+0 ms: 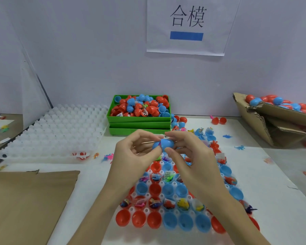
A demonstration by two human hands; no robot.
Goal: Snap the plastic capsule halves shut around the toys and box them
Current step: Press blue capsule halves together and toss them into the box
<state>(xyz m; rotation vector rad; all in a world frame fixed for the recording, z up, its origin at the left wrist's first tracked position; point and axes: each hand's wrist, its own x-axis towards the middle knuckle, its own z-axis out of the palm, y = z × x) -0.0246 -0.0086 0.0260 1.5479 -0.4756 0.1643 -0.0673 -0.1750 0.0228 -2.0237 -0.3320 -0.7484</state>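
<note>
Nearest the camera, on the white table point(272, 200), a clear plastic tray point(168, 207) holds rows of open capsule halves. Its front row has three red cups point(139, 218) followed by three blue cups point(185, 222), all hollow side up. The row behind them holds halves with small bright toys point(183, 204) packed inside, some in crinkly wrappers. A flat sheet of cardboard point(30, 200) lies to the left of the tray.

Above the tray's middle, both hands meet around a blue capsule point(163, 144). It is egg-shaped and glossy, its two halves brought together with a seam showing near the left end. The left hand point(133, 154) pinches the left half between thumb and curled fingers; the right hand point(188, 152) pinches the right half the same way, its fingers bent over the top.

Further back, loose little dinosaur toys point(239, 147) lie scattered on the table. An empty white tray point(57, 131) sits at the left. Behind the hands, stacked green bins point(140, 123) carry a heap of red and blue capsule halves. At the far right, a tilted cardboard box point(265, 121) holds closed red and blue eggs point(277, 100). A paper sign point(186, 25) hangs on the wall.
</note>
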